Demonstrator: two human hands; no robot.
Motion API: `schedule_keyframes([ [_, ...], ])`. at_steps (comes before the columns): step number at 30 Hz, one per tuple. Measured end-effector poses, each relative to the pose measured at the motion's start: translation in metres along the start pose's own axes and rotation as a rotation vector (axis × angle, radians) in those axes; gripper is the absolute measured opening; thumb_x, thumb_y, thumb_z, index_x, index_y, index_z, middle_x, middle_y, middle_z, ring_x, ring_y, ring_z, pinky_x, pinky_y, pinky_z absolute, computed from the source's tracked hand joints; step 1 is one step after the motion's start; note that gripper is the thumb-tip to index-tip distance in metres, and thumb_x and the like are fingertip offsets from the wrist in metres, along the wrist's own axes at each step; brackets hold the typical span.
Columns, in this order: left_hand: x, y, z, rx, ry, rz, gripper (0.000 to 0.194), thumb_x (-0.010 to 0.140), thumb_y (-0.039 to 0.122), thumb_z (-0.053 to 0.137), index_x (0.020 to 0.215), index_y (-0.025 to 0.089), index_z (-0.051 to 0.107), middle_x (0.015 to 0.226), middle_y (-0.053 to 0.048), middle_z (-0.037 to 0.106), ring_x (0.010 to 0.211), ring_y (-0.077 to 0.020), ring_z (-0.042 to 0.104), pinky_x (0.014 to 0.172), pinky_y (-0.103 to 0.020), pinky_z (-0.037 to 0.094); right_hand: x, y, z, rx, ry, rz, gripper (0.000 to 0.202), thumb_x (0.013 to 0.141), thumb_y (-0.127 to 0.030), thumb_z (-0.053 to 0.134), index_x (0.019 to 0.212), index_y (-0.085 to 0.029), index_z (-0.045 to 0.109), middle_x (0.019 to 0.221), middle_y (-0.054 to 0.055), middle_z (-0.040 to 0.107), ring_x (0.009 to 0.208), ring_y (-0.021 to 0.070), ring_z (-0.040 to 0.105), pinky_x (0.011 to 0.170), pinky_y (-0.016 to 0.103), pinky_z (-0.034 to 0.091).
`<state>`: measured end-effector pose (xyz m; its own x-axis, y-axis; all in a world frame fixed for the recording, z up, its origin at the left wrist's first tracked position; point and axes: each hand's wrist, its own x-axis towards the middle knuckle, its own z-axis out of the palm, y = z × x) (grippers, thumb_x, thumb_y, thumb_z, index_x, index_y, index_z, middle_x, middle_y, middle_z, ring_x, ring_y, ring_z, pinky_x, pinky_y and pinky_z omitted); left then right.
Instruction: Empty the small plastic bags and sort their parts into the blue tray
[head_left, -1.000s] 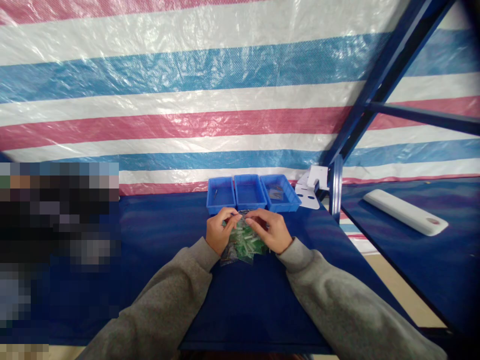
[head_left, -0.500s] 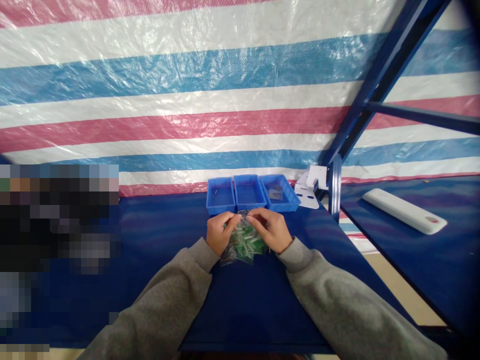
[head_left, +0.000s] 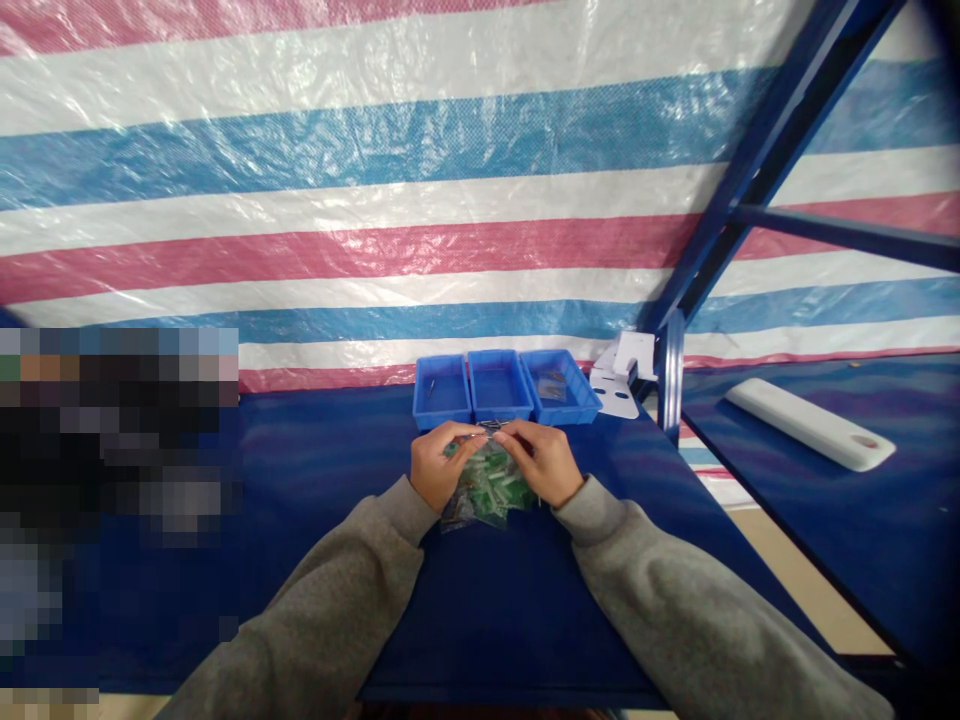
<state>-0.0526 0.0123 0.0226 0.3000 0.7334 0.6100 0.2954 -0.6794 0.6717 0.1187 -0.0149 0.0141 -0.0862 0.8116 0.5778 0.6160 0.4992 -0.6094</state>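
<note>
Several small clear plastic bags with green contents [head_left: 491, 490] lie in a pile on the dark blue table, below and between my hands. My left hand [head_left: 441, 462] is closed in a pinch at the upper left of the pile. Opposite it, my right hand [head_left: 544, 462] is pinched too, its fingertips close to those of the left. Something small and thin is between the fingertips, too small to make out. Just beyond the hands stand three blue trays: the left tray [head_left: 441, 415] holds a small thin item, and the right tray [head_left: 577, 405] holds small clear bags.
The middle blue tray [head_left: 501, 412] stands between the other two. White cut-out sheets [head_left: 615, 395] lie right of the trays, near a blue metal post. A long white object [head_left: 810, 423] rests on the right table [head_left: 885, 520]. A blurred-out area covers the left side.
My left fingertips have shifted very slightly toward the right hand. The bags and trays stay where they were.
</note>
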Motion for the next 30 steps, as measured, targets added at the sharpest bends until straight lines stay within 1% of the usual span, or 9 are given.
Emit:
schedule_keyframes([
  [3, -0.0009, 0.0004, 0.0014, -0.113, 0.003, -0.041, 0.012, 0.084, 0.028, 0.054, 0.081, 0.016, 0.058, 0.097, -0.008, 0.069, 0.088, -0.017, 0.065, 0.078, -0.03, 0.052, 0.0004, 0.0003, -0.0014, -0.021, 0.04, 0.013, 0.035, 0.09, -0.04, 0.04, 0.074, -0.019, 0.062, 0.062, 0.002, 0.06, 0.057, 0.0136, 0.054, 0.057, 0.024, 0.038],
  [6, -0.0009, -0.0022, 0.0028, -0.158, 0.009, -0.069, 0.011, 0.085, 0.026, 0.051, 0.081, 0.017, 0.053, 0.093, -0.007, 0.069, 0.083, -0.0154, 0.066, 0.076, -0.029, 0.052, 0.0008, 0.0004, -0.0027, -0.023, 0.058, 0.022, 0.036, 0.091, -0.04, 0.038, 0.075, -0.019, 0.062, 0.062, 0.002, 0.06, 0.056, 0.0133, 0.054, 0.057, 0.025, 0.037],
  [10, -0.0002, -0.0055, 0.0027, -0.025, 0.03, -0.052, 0.013, 0.084, 0.028, 0.053, 0.08, 0.016, 0.056, 0.071, -0.002, 0.067, 0.067, -0.0127, 0.063, 0.068, -0.024, 0.049, 0.001, -0.0012, -0.0028, -0.013, 0.057, 0.014, 0.036, 0.091, -0.039, 0.038, 0.075, -0.019, 0.063, 0.063, 0.002, 0.061, 0.056, 0.0132, 0.054, 0.057, 0.025, 0.038],
  [13, -0.0002, -0.0052, 0.0017, 0.093, 0.023, 0.018, 0.015, 0.083, 0.028, 0.055, 0.079, 0.016, 0.062, 0.071, -0.002, 0.065, 0.065, -0.0123, 0.06, 0.065, -0.023, 0.046, 0.0012, -0.0028, -0.0031, -0.006, 0.062, 0.005, 0.035, 0.091, -0.038, 0.039, 0.075, -0.018, 0.063, 0.064, 0.002, 0.061, 0.058, 0.0132, 0.056, 0.059, 0.024, 0.039],
  [16, -0.0003, -0.0039, 0.0014, 0.137, -0.036, 0.094, 0.016, 0.083, 0.027, 0.055, 0.081, 0.017, 0.067, 0.07, -0.002, 0.065, 0.064, -0.0123, 0.058, 0.063, -0.024, 0.044, 0.0011, -0.0031, -0.0036, -0.014, 0.064, 0.006, 0.035, 0.091, -0.037, 0.039, 0.074, -0.018, 0.063, 0.064, 0.002, 0.061, 0.058, 0.0128, 0.055, 0.059, 0.024, 0.038],
  [19, 0.0006, -0.0031, 0.0017, 0.109, -0.068, 0.122, 0.018, 0.085, 0.025, 0.052, 0.084, 0.017, 0.069, 0.074, -0.004, 0.066, 0.07, -0.0135, 0.058, 0.068, -0.025, 0.045, 0.0007, -0.0022, -0.0034, -0.03, 0.068, 0.007, 0.036, 0.091, -0.037, 0.038, 0.074, -0.017, 0.063, 0.063, 0.002, 0.06, 0.056, 0.0124, 0.054, 0.058, 0.024, 0.037],
  [23, 0.002, -0.004, 0.0021, 0.035, -0.078, 0.116, 0.022, 0.088, 0.021, 0.046, 0.094, 0.018, 0.067, 0.091, -0.005, 0.067, 0.086, -0.0148, 0.06, 0.08, -0.026, 0.045, 0.0005, -0.0017, -0.0032, -0.03, 0.069, -0.001, 0.034, 0.091, -0.036, 0.039, 0.075, -0.017, 0.063, 0.061, 0.001, 0.059, 0.055, 0.0121, 0.053, 0.057, 0.024, 0.037],
  [25, 0.0017, -0.0047, 0.0023, 0.021, -0.069, 0.084, 0.022, 0.088, 0.021, 0.046, 0.097, 0.019, 0.066, 0.087, -0.004, 0.067, 0.083, -0.0136, 0.061, 0.078, -0.025, 0.046, 0.0003, -0.002, -0.0032, -0.024, 0.07, 0.001, 0.033, 0.09, -0.035, 0.04, 0.075, -0.017, 0.063, 0.062, 0.001, 0.059, 0.055, 0.012, 0.053, 0.057, 0.024, 0.037],
  [30, -0.0005, -0.0043, 0.0036, -0.017, -0.071, -0.035, 0.022, 0.088, 0.026, 0.046, 0.101, 0.016, 0.061, 0.061, 0.002, 0.06, 0.059, -0.0095, 0.057, 0.066, -0.02, 0.044, -0.0009, -0.0023, -0.0033, -0.005, 0.045, 0.031, 0.025, 0.088, -0.034, 0.045, 0.083, -0.018, 0.063, 0.066, 0.001, 0.062, 0.056, 0.0118, 0.053, 0.056, 0.024, 0.038],
])
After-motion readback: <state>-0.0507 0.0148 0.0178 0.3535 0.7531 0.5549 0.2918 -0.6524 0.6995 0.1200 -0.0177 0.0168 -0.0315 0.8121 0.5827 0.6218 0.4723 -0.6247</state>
